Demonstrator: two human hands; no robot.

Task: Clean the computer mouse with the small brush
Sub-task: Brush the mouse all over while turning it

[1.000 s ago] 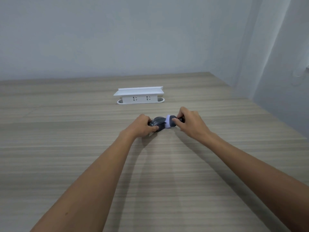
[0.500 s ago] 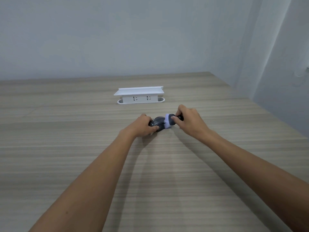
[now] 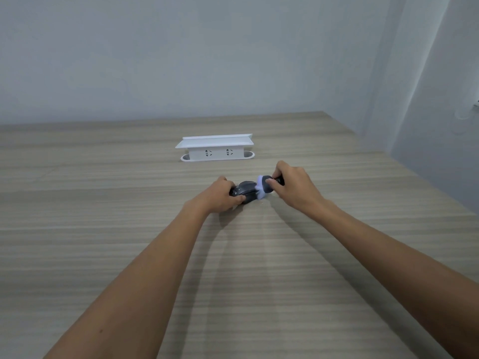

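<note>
A dark grey computer mouse (image 3: 245, 190) lies on the wooden table (image 3: 259, 268), a little beyond its middle. My left hand (image 3: 219, 195) grips the mouse from its left side and hides that end. My right hand (image 3: 293, 186) holds a small brush (image 3: 263, 188) with a dark handle and pale bristles. The bristles press against the right end of the mouse. Most of the brush handle is hidden inside my fingers.
A white power strip holder (image 3: 215, 147) with two sockets stands on the table behind the mouse. A pale wall closes the back, and the table's right edge runs diagonally beside a light curtain or wall (image 3: 435, 99).
Both hands stay on the mouse and the brush. The brush head has shifted slightly along the right end of the mouse in small strokes.
</note>
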